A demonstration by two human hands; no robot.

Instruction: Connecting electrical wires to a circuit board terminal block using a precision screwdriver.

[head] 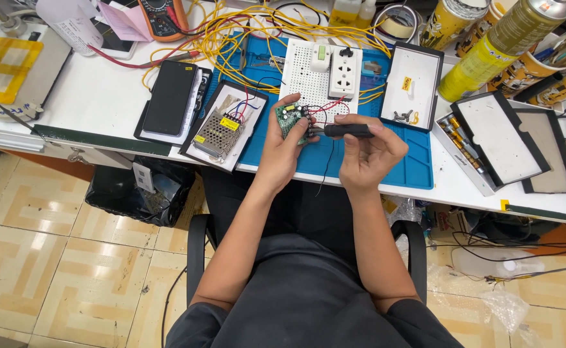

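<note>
The left hand (285, 147) is closed around a small green circuit board (290, 120), holding it upright above the near edge of the blue work mat (412, 169). Red and black wires (327, 108) run from the board up toward the white perforated panel (303, 76) just beyond the hand. The right hand (368, 153) grips a black pen-shaped electric screwdriver (347, 131) held level, its tip meeting the board at the left hand's fingertips. Left of the left hand, a metal-cased power supply (219, 133) lies in a black tray. Beyond the right hand, an open black tray (413, 82) holds small screws. Farther left on the white tabletop (96, 96) lies a dark smartphone (168, 96).
</note>
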